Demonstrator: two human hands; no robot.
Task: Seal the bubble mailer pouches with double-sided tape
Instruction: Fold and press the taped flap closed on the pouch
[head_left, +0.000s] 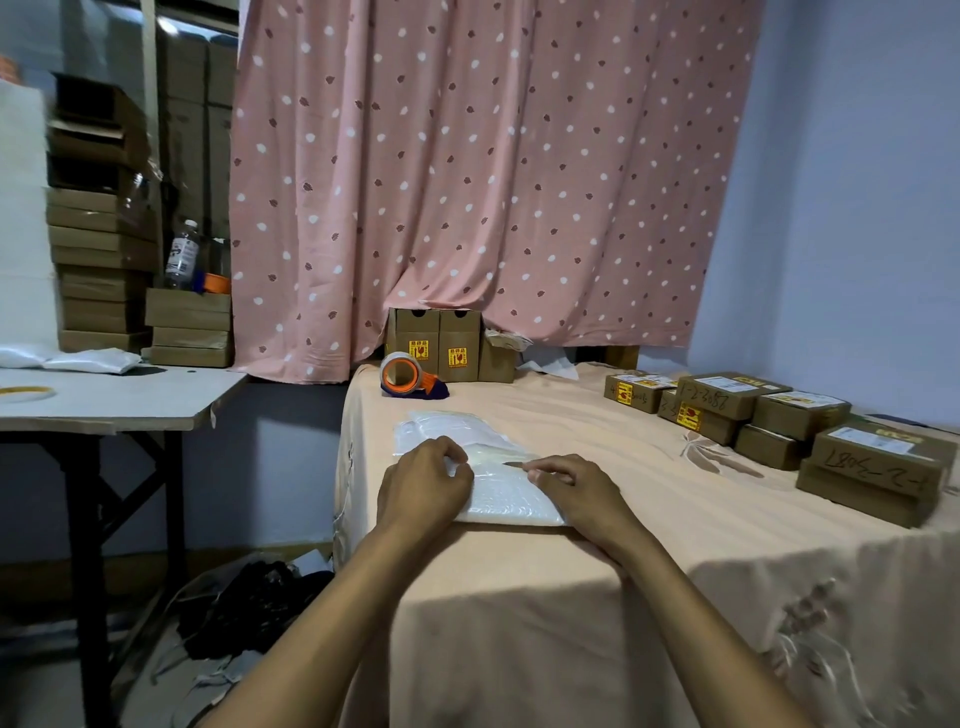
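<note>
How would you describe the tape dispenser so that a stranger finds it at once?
Start at the pink dotted curtain. Below its hem, on the cloth-covered table, stands the tape dispenser, left of two upright boxes. It alone is orange and round.

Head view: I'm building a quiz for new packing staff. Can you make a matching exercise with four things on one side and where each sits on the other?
Things:
1. bubble mailer
2. tape dispenser
3. water bottle
4. labelled boxes

Places:
A. on the stacked cartons left of the curtain
B. along the right side of the cloth-covered table
C. under both hands at the table's near edge
D. at the far end of the table, in front of the upright cartons

Pairs: 1-C, 2-D, 3-A, 4-B
</note>
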